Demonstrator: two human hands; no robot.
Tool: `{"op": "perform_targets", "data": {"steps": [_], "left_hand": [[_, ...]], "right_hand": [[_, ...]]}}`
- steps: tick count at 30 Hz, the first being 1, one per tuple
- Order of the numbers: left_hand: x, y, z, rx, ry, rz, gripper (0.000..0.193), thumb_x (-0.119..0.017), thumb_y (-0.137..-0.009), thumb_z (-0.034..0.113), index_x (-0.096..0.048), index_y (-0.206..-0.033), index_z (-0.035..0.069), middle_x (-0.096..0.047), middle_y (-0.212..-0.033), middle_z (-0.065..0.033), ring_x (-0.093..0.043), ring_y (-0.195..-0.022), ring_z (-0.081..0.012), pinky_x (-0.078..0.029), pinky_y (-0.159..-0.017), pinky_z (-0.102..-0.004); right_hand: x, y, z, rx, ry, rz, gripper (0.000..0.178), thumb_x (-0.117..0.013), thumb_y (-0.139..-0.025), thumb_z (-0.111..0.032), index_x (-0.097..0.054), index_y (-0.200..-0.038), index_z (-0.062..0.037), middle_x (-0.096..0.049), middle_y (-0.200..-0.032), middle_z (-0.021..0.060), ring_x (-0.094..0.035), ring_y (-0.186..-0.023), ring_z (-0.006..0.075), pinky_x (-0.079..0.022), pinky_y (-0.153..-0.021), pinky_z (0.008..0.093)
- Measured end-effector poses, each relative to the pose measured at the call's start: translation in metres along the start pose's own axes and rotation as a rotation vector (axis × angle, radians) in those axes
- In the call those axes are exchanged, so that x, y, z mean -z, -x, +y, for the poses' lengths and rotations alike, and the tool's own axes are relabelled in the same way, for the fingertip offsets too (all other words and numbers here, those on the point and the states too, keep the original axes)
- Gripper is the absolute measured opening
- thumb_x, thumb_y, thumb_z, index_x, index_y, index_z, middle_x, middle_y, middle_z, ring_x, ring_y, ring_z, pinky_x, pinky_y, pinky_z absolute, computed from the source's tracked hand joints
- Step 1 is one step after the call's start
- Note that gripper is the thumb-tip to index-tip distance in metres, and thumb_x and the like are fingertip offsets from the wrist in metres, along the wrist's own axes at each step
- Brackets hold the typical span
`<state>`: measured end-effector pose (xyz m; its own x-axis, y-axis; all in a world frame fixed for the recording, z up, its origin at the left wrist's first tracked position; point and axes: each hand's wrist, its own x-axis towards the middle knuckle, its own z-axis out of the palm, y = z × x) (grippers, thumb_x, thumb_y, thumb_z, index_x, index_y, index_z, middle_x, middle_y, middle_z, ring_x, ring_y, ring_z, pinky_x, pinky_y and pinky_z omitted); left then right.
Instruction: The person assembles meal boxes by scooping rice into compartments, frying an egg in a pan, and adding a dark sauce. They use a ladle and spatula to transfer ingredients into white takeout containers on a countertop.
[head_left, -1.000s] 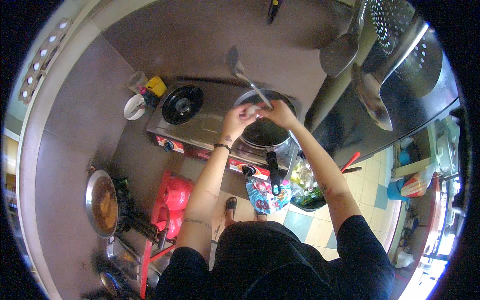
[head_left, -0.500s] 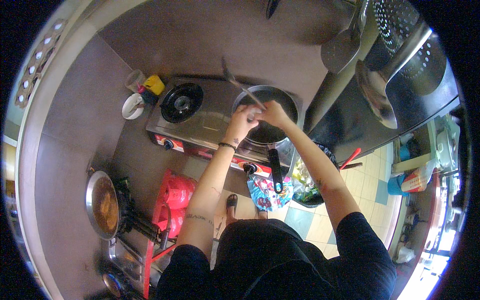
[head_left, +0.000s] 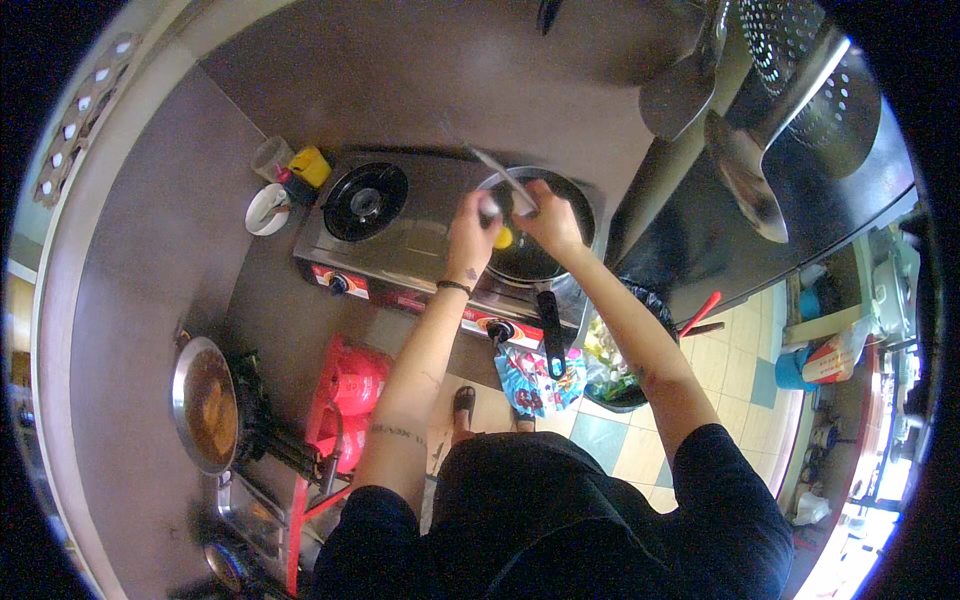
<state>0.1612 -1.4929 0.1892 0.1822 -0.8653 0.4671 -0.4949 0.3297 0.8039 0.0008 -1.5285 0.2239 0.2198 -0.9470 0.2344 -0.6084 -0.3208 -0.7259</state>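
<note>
Over the dark frying pan (head_left: 565, 200) on the right burner, my two hands have drawn a little apart. A white eggshell half (head_left: 489, 206) is in my left hand (head_left: 472, 238), its fingers closed around it. My right hand (head_left: 553, 226) is closed on a long metal utensil (head_left: 500, 170) that slants up to the left; its far end is too blurred to name. Another white shell piece (head_left: 523, 204) shows at my right fingertips. Between the hands, a yellow egg yolk (head_left: 503, 238) appears just over or in the pan. The pan's black handle (head_left: 550, 335) points toward me.
The steel gas stove (head_left: 420, 215) has a second burner (head_left: 365, 202) at left. Beside it are a white bowl (head_left: 267, 210) and a yellow container (head_left: 311, 166). A bin of scraps (head_left: 612, 370) stands below right. Large metal ladles (head_left: 750, 185) hang at upper right. Another pan (head_left: 207, 405) is at left.
My hands have parted slightly, and the egg between them has split into shell pieces. A yellow yolk now shows below them. The utensil has shifted and its far end is more blurred.
</note>
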Motion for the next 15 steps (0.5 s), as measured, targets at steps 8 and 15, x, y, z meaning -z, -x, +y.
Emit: {"op": "perform_targets", "data": {"steps": [8,15], "left_hand": [[0.005,-0.002,0.053,0.384,0.935,0.042,0.031,-0.07,-0.083,0.01,-0.055,-0.11,0.003,-0.062,-0.107,-0.0081,-0.06,-0.099,-0.0168,-0.049,-0.084,-0.0286],[0.046,0.09,0.126,0.226,0.782,-0.211,0.038,-0.067,-0.082,0.0,-0.051,-0.117,0.002,-0.06,-0.116,-0.0101,-0.059,-0.106,-0.0174,-0.049,-0.093,-0.0303]], "right_hand": [[0.026,0.022,-0.046,0.083,-0.207,0.035,0.053,-0.08,-0.066,-0.03,-0.057,-0.107,-0.004,-0.068,-0.086,0.0196,-0.067,-0.083,0.0354,-0.052,-0.073,0.0414],[0.124,0.086,-0.042,0.166,-0.102,-0.215,0.034,-0.075,-0.077,-0.028,-0.065,-0.099,-0.0049,-0.07,-0.083,0.0075,-0.063,-0.076,0.0119,-0.049,-0.07,0.0291]]}}
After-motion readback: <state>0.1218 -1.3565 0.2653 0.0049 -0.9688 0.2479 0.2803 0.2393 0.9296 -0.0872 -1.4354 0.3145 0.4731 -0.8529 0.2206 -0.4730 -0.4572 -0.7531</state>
